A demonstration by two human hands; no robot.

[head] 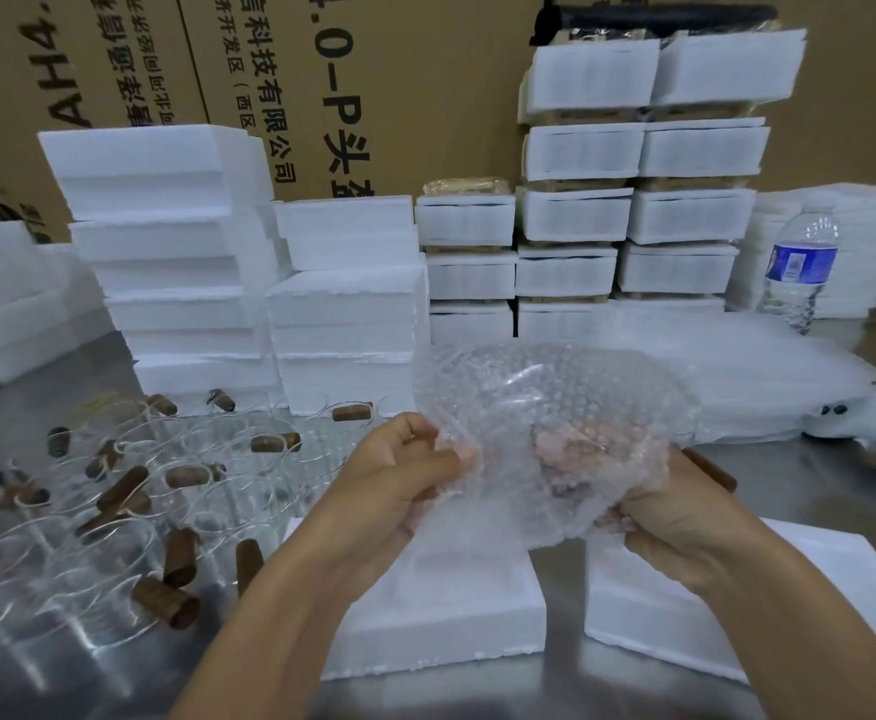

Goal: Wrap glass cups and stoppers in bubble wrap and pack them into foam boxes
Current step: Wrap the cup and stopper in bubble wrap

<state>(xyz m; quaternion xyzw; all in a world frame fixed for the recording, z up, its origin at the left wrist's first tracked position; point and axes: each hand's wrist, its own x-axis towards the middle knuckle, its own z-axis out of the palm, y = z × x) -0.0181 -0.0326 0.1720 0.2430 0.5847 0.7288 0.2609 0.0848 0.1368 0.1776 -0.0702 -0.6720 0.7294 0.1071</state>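
Observation:
A crumpled sheet of bubble wrap [545,423] is held up over the steel table in the middle of the view. My left hand [404,470] pinches its left edge, and my right hand [685,517] grips its lower right corner. Something pinkish shows faintly through the wrap; I cannot tell what it is. Two foam boxes [446,610] [685,615] lie on the table below my hands. To the left stand several clear glass cups [113,553], with brown wooden stoppers [165,602] scattered among them. One stopper [711,470] lies behind my right hand.
Stacks of white foam boxes [181,262] and foam-wrapped packs [633,215] line the back of the table. A pile of bubble wrap sheets [737,371] lies at right, a water bottle [799,267] behind it, and a white tool [872,433] beside it. Cardboard cartons [373,70] form the back wall.

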